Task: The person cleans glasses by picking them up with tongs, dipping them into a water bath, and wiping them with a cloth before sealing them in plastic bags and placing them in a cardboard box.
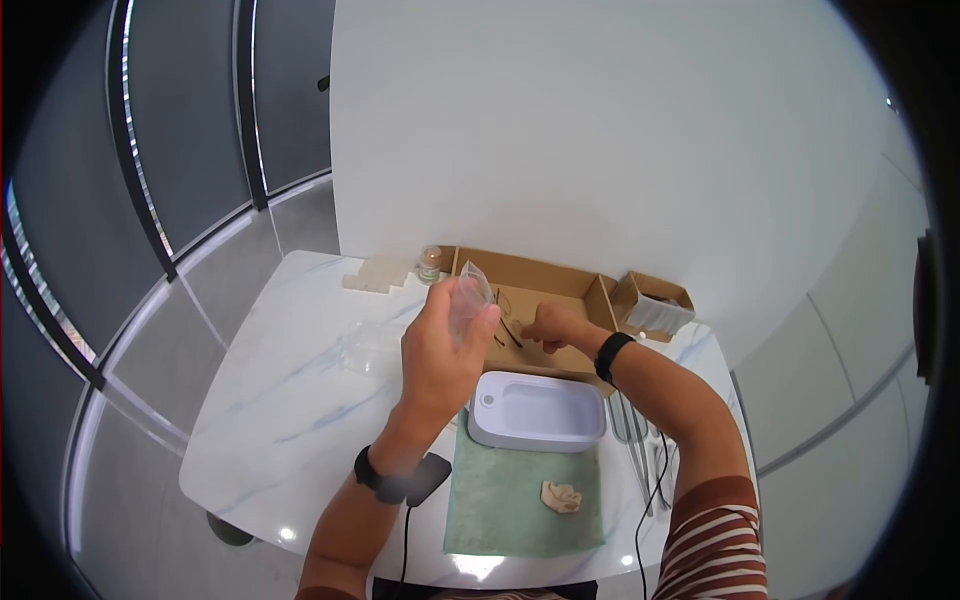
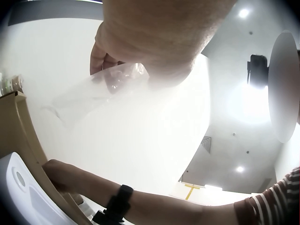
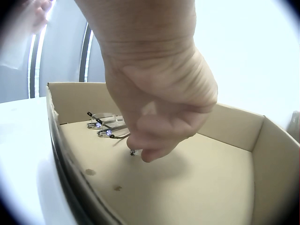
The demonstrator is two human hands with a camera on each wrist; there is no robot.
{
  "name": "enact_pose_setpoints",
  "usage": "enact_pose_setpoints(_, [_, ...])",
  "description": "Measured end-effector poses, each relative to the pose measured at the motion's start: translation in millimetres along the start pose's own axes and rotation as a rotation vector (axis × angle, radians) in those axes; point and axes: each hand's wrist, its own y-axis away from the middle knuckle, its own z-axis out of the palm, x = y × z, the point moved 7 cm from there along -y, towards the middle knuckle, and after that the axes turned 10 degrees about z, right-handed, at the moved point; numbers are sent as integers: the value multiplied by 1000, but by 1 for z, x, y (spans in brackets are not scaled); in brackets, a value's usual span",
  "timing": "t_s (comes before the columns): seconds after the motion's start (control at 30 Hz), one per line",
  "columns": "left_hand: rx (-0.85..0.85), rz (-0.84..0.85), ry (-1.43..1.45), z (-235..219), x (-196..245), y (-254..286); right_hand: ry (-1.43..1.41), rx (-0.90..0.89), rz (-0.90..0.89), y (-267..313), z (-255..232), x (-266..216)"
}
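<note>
My left hand (image 1: 437, 350) is raised left of the box and grips a clear plastic bag (image 2: 89, 96), pinched between thumb and fingers. My right hand (image 3: 161, 122) reaches down into a shallow cardboard box (image 3: 211, 183), its fingers curled and pinching a pair of eyeglasses. Most of that pair is hidden behind the fingers; a small metal hinge part (image 3: 134, 152) shows below the fingertips. Other thin-framed eyeglasses (image 3: 101, 123) lie on the box floor just beyond, with dark temple tips.
A white ultrasonic-cleaner-like basin (image 1: 540, 440) stands before the box on a green cloth (image 1: 500, 510), where a crumpled beige cloth (image 1: 561, 497) lies. A jar (image 1: 430, 265) stands left, a smaller carton (image 1: 652, 305) right. Metal tongs (image 1: 630, 430) and a clear container (image 1: 370, 348) flank them.
</note>
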Motion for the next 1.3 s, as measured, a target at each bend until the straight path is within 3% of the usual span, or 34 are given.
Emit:
enact_pose_setpoints(0.33, [4,3,-18,1,1,1,25,-19,-1,-4,4,-9])
enact_pose_setpoints(0.5, [-40,-36,-37,3,0,1,109,60,-21,-2,-1,-9])
enact_pose_setpoints(0.6, [-50,-44,-31,5,-1,1,132,80,-74,32,-11,-28])
enact_pose_setpoints(0.73, [-55,-44,-20,6,-1,2,188,23,-72,28,0,-35])
enact_pose_setpoints(0.8, [-8,55,-71,3,5,1,374,34,-53,35,0,-40])
enact_pose_setpoints(0.93, [8,55,-48,1,2,1,284,43,-86,19,0,-29])
enact_pose_setpoints(1.0, [1,42,-47,1,4,0,359,249,-29,11,-11,-24])
enact_pose_setpoints(1.03, [1,38,-44,1,5,0,361,246,-26,8,-9,-20])
enact_pose_setpoints(1.1, [-1,34,-39,1,7,0,327,453,-172,16,-21,-28])
enact_pose_setpoints(1.2, [1,41,-31,0,10,0,388,320,-97,17,-20,-29])
enact_pose_setpoints(1.3, [7,48,-31,-1,9,0,449,321,-124,22,-15,-32])
